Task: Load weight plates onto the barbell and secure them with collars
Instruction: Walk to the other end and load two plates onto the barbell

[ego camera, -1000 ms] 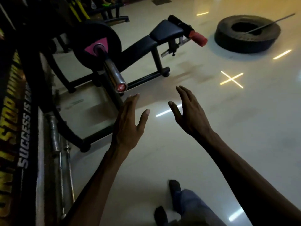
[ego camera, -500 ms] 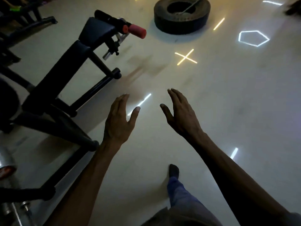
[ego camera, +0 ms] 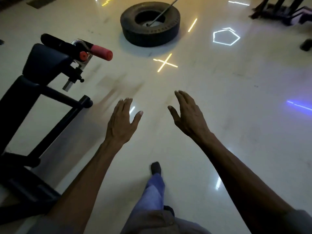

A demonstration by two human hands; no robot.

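Observation:
My left hand (ego camera: pixel 122 121) and my right hand (ego camera: pixel 188 115) are both stretched out in front of me over the pale glossy floor, palms facing each other, fingers apart, holding nothing. No barbell, weight plate or collar is in view at this moment. My leg in blue trousers (ego camera: pixel 154 188) steps forward below the hands.
A black padded bench (ego camera: pixel 42 65) with a red foam roller (ego camera: pixel 101 52) stands at the left. A large black tyre (ego camera: pixel 150 24) with a metal rod in it lies ahead. Dark equipment (ego camera: pixel 283 10) sits at the far right. Light reflections mark the floor.
The view has swung right, away from the barbell with its black plate, which has left the frame. The bench has shifted left and the tyre toward the middle. Both hands stay open.

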